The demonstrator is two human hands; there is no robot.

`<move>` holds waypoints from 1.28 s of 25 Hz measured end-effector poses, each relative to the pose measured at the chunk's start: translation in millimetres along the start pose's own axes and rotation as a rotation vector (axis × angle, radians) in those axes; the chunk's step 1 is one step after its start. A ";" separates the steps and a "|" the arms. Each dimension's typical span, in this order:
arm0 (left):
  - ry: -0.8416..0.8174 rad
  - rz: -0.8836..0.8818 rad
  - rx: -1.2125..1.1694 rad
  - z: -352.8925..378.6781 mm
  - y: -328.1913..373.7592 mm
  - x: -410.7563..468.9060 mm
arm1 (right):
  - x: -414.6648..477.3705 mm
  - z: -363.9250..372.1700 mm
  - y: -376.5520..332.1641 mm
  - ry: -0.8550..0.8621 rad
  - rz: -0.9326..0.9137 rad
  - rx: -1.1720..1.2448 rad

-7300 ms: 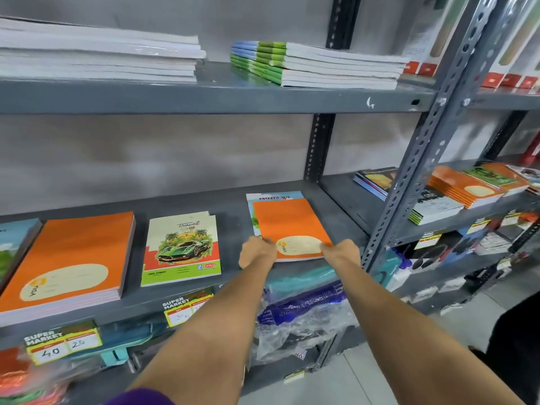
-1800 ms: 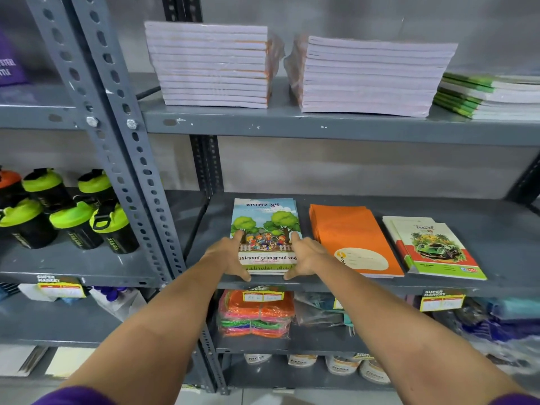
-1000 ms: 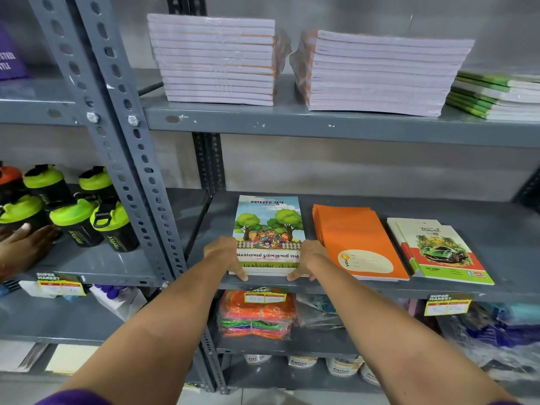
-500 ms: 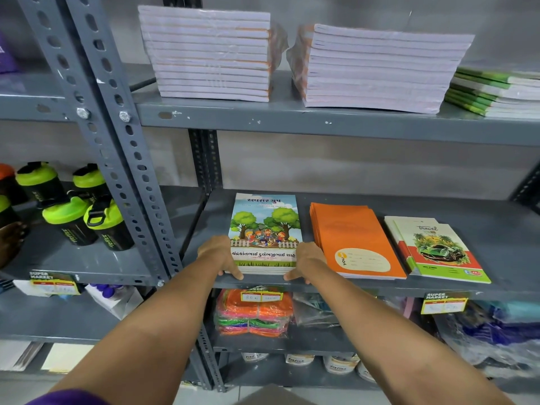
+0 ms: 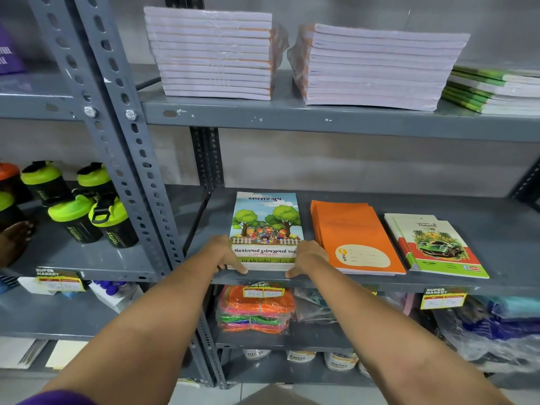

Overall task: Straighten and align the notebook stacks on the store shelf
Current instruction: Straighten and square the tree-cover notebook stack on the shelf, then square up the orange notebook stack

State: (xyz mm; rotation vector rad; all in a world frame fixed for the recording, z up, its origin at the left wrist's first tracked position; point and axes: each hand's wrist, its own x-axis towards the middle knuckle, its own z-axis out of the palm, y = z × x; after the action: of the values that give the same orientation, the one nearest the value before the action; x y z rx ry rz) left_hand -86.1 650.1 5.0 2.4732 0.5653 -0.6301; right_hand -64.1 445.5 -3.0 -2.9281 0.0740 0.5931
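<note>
A: Biggest first?
B: Grey slotted steel rack. Top shelf carries two shrink-wrapped white notebook bundles, and a green-edged stack at far right.
A: Middle shelf?
B: Three stacks along the front: tree-cover notebook stack at left, orange notebook stack beside it, car-cover "travel" stack further right, its books slightly offset.
A: Hands?
B: Left hand and right hand flank the tree-cover stack's near corners, palms against its sides, fingers spread, fingertips on the shelf lip. Pressing, not lifting.
A: Small stuff?
B: Green-lidded shaker bottles in the left bay, yellow price tag under the stack.
</note>
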 end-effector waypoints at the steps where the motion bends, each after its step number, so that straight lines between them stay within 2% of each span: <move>1: -0.029 -0.012 -0.080 -3.6 0.2 2.0 | -1.5 -1.9 -0.9 -0.029 0.007 0.033; 3: -0.081 -0.030 -0.297 -8.0 0.2 3.2 | -3.2 -7.9 -1.2 -0.085 0.017 0.213; 6: -0.051 -0.041 -0.589 -1.4 -0.1 4.7 | -4.6 -7.8 -3.4 -0.040 0.099 0.706; 8: 0.063 -0.044 -0.648 7.0 1.6 7.3 | -7.5 -3.3 -6.6 -0.022 0.138 0.877; 10: 0.138 -0.065 -0.623 12.5 1.3 11.7 | -12.6 -0.1 -8.7 -0.012 0.156 0.919; 16: 0.249 -0.114 -0.427 14.1 10.6 -2.8 | -14.2 1.7 -8.4 0.052 0.151 0.739; 21: 0.221 -0.086 -0.455 12.9 3.7 5.0 | -12.0 -5.7 -4.3 0.031 0.106 0.700; 24: 0.289 -0.056 -0.362 16.4 7.5 0.6 | -15.9 -7.0 -5.0 0.038 0.065 0.672; 27: 0.418 -0.010 -0.179 15.7 24.2 -11.2 | -21.5 -12.4 -3.7 0.211 -0.001 0.544; 32: 0.531 0.254 0.028 17.5 60.4 -26.5 | -27.7 -36.8 19.6 0.483 -0.130 0.250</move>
State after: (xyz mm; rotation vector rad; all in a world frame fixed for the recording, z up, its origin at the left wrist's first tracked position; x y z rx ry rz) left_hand -82.5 586.2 28.8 2.6803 0.4184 0.1285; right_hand -77.0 420.8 38.6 -2.7330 0.0102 -0.1420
